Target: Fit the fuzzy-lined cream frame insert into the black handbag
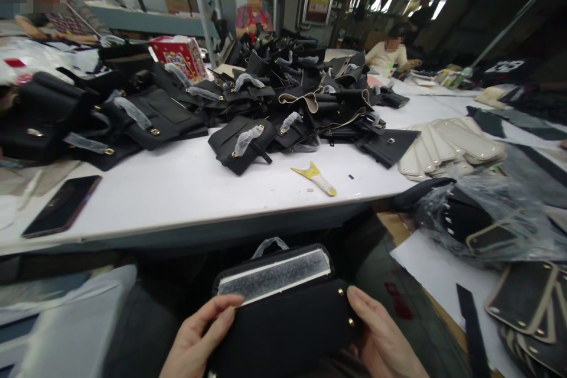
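Low in the view, below the table's front edge, I hold a black bag piece [287, 319] with gold studs and a grey-lined strip along its top. My left hand [197, 339] grips its left side, thumb lying over the front near the strip. My right hand [381, 339] clasps its right edge, thumb by the studs. A clear plastic loop sticks up behind the piece.
A white table [186, 189] carries a big heap of black bags [274, 100], a yellow scraper [315, 178], a dark phone [62, 205] at the left and cream panels [452, 147] at the right. Plastic-wrapped parts [482, 218] lie right. Several other people work at the far side.
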{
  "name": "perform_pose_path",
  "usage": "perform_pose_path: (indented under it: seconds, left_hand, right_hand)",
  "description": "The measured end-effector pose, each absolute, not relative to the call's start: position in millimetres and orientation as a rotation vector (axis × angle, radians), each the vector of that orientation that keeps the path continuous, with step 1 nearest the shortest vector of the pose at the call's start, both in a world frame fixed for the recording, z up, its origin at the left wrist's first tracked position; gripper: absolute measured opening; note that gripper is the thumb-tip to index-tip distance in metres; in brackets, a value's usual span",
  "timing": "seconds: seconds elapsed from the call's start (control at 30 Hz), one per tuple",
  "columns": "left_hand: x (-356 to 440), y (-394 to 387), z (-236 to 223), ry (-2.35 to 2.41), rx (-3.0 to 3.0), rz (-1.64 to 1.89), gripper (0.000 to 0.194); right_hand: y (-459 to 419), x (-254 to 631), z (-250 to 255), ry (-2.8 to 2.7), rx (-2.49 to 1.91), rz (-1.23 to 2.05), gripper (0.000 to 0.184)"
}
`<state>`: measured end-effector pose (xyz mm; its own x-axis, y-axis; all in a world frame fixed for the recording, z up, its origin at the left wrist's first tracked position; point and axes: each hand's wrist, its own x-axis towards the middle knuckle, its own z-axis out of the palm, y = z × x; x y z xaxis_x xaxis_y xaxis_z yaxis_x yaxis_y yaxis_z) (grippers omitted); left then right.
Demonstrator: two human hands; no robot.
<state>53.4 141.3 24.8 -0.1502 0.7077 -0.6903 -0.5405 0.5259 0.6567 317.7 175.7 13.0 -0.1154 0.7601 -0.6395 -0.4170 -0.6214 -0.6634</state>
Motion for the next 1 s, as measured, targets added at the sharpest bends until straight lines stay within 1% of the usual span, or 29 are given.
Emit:
perform_pose_path:
  seconds: [0.1,0.17,0.23,0.3,0.53,0.73,1.0]
  left_hand:
    - [55.1,146.4,26.4,1.322,0.088,1.236,0.062]
    - [53.4,148.4,27.8,1.358,0.095,1.297,0.057]
    - [50.0,149.4,28.2,1.435,0.19,1.295,0.046]
    - [46.1,150.0,26.5,1.54,0.324,1.264,0.04]
    - [37.1,148.6,8.5,1.712,0.478,1.181,0.043]
    - [28.5,151.8,6.6,1.756,0.581,1.189,0.038]
    - [16.4,155.0,-8.1,1.722,0.495,1.119,0.039]
  right_hand:
    - [192.8,322.8,11.8,-0.539,-1.328,1.781,0.031]
    - [207.0,325.9,5.8,-0.672,-1.357,1.704,0.033]
    - [220.4,327.9,-1.6,-0.797,-1.396,1.642,0.035]
    - [232.0,329.3,-8.3,-0.909,-1.439,1.609,0.037]
    - [259.6,327.8,-11.7,-1.116,-1.68,1.463,0.052]
    - [270.2,317.4,-8.1,-1.133,-1.786,1.409,0.051]
    - [275.1,318.9,-18.7,-1.109,-1.899,1.452,0.055]
